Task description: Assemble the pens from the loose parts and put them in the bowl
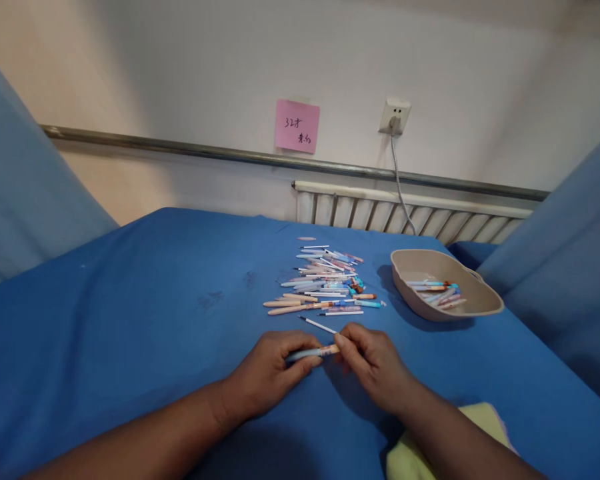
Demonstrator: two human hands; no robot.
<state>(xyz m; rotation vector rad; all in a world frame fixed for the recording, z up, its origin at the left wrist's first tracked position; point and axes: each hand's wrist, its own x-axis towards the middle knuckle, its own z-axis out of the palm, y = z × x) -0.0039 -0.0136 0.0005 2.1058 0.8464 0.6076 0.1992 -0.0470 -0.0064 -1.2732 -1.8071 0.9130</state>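
Our left hand grips the pale blue end of a pen, while the fingers of our right hand pinch its orange end, low above the blue cloth. A white pen refill meets our right fingertips, though we can't tell whether they hold it. Beyond lie loose pen parts; the beige basin at right contains more pens
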